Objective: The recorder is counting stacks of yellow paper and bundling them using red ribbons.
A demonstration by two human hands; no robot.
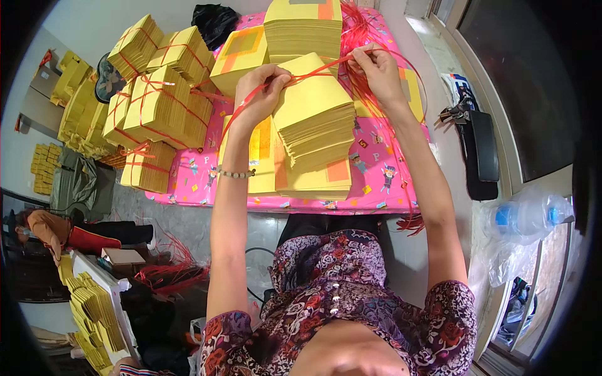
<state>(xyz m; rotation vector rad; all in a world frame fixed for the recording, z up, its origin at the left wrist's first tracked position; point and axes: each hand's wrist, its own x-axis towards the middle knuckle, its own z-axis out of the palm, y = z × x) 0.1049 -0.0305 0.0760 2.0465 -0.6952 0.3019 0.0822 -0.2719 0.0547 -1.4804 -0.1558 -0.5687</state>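
A thick stack of yellow paper sheets (316, 94) lies slightly askew in front of me, on top of other yellow stacks. Red plastic ribbon (318, 71) runs across its top near the far edge, its strands crossing there. My left hand (260, 94) pinches the ribbon at the stack's left edge, a tail hanging along the wrist. Out to the right, my right hand (378, 74) is raised and pinches the other ribbon end, which loops down past the forearm. Between the hands the ribbon looks taut.
Bundles tied with red ribbon (166, 109) pile up at left on the pink patterned table cover (376, 182). Loose red ribbons (360, 31) lie at the far right. A tall yellow stack (303, 31) stands behind. At lower left another person (56, 232) is beside more yellow stacks (94, 307).
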